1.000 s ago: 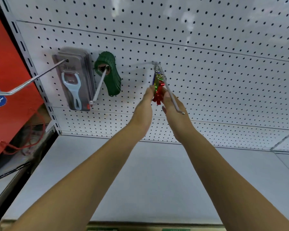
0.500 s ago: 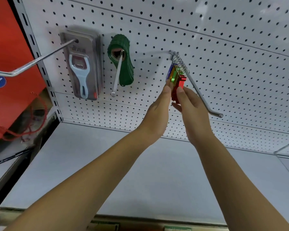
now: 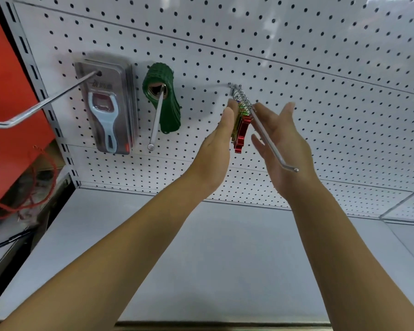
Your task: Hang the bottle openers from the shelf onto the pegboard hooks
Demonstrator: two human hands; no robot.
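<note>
Now the bunch of coloured bottle openers (image 3: 241,126) hangs by its wire rings from the long hook (image 3: 268,137), close to the pegboard (image 3: 320,68) end of it, with the red one at the front. Half a second earlier both hands were closed in on the bunch. Since then the right hand (image 3: 281,142) has come off it and sits behind the hook, palm showing, fingers spread wide and holding nothing. The left hand (image 3: 214,145) lies along the bunch's left side with fingers straight and together. The fingertips appear to touch the bunch, though contact is hard to confirm. Judging by this, the bunch is hung and only being steadied or let go, so this step looks nearly done.

Further left, the green openers (image 3: 165,103) hang on a short hook (image 3: 156,123), and the packaged white and blue openers (image 3: 107,111) hang on a bent hook (image 3: 41,106) reaching towards the camera. Below runs the white shelf (image 3: 225,259), where no loose openers are in view. A red panel (image 3: 8,96) with a red cord (image 3: 42,185) below it stands at the far left. The long hook's upturned tip crosses in front of the right wrist, so that hand could catch on it as it withdraws.
</note>
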